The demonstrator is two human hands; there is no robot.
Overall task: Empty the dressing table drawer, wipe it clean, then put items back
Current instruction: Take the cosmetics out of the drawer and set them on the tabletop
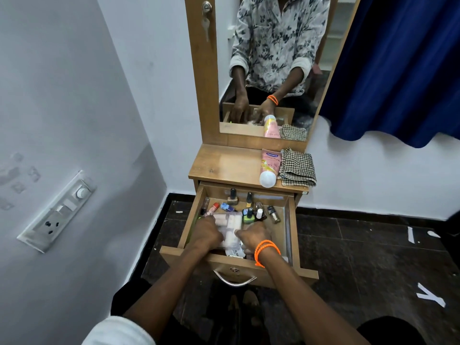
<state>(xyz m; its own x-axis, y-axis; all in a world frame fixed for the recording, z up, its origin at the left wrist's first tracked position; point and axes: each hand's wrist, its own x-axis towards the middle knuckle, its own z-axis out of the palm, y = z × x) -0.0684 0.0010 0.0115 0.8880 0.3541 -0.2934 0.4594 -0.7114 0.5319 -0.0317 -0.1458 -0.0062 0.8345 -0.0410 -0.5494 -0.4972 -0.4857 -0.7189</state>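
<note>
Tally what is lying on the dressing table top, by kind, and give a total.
Pink tube: 1
Checked cloth: 1
Total: 2

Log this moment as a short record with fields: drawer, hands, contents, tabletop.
drawer: drawer pulled open, not yet emptied
hands: left hand and right hand both grip the clear plastic packet
contents: nail polish bottles upright at the back
tabletop: pink tube lying beside folded checked cloth
</note>
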